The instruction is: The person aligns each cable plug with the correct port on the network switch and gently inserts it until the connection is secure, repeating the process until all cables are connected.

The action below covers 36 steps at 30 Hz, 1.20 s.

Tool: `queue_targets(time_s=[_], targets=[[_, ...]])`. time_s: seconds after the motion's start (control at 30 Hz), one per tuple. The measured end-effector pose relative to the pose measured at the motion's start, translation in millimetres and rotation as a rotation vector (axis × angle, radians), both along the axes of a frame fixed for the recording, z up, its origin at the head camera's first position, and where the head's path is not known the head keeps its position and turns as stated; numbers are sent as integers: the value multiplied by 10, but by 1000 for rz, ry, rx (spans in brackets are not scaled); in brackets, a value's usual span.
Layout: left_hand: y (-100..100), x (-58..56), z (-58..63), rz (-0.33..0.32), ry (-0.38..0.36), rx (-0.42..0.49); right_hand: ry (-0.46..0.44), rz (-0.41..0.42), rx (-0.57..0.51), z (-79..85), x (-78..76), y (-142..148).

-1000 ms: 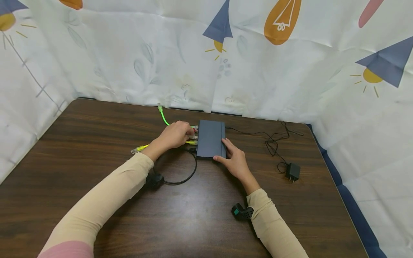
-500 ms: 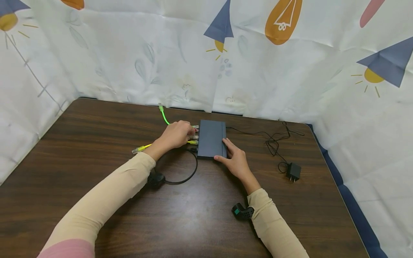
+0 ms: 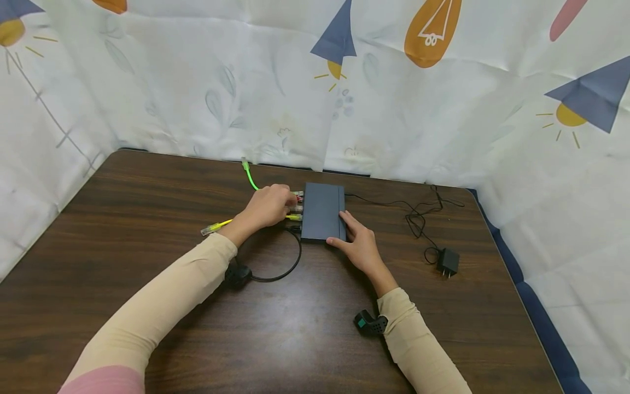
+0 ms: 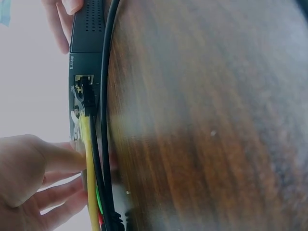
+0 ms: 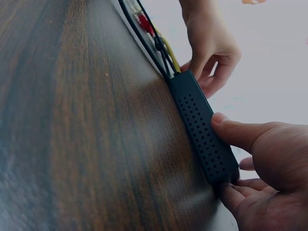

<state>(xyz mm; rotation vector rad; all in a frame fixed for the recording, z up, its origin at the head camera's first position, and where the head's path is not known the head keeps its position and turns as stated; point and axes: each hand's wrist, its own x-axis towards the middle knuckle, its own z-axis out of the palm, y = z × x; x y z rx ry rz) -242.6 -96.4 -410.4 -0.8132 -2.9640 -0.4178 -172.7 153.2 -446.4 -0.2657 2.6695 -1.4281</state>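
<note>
A flat dark network switch (image 3: pixel 322 212) lies on the table with several network cables in the ports along its left side. My left hand (image 3: pixel 268 206) is at that side, pinching a cable plug; the yellow cable (image 4: pixel 90 163) partly hides the grip in the left wrist view. The plug of a black cable (image 4: pixel 88 98) sits in the port nearest me, beside the yellow one. My right hand (image 3: pixel 358 241) grips the switch's near right corner, thumb (image 5: pixel 230 126) on the near edge and fingers around the right side.
A black power adapter (image 3: pixel 447 261) lies at right, its thin cord (image 3: pixel 415 216) tangled behind it and leading to the switch. The green cable's free end (image 3: pixel 245 166) points to the back edge. A yellow cable end (image 3: pixel 214 228) lies near my left wrist. White patterned cloth surrounds the table (image 3: pixel 295 339).
</note>
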Motion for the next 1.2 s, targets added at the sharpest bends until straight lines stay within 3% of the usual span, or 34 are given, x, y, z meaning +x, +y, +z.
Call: queue_targets(time_s=[0.33,0.63,1.2], targets=[[4,10,5,1,20,16,-1,2,0,3,-4,3],[2,11,-5,-36,52,1,0,-3,7,11,2,9],[13,-13,8,9,22,6,-1,1,-11,4,8,1]])
